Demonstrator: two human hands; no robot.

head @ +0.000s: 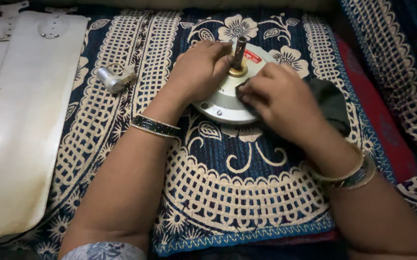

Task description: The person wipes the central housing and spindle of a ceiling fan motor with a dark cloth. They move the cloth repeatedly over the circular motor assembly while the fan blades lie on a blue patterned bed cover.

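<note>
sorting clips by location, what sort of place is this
Probably a home, with work done on the floor or a bed: a patterned blue mat, a fan motor under both hands, and white fan blades laid beside it.

1. There is one view, from a camera worn on the person's head.
2. It looks steeply down and forward over both forearms onto a patterned blue cloth (227,192).
3. It sits close: the left hand (200,67) and right hand (278,98) fill the middle, on a round metal motor (220,103).
4. A pale fan blade (21,120) runs down the left edge.
</note>
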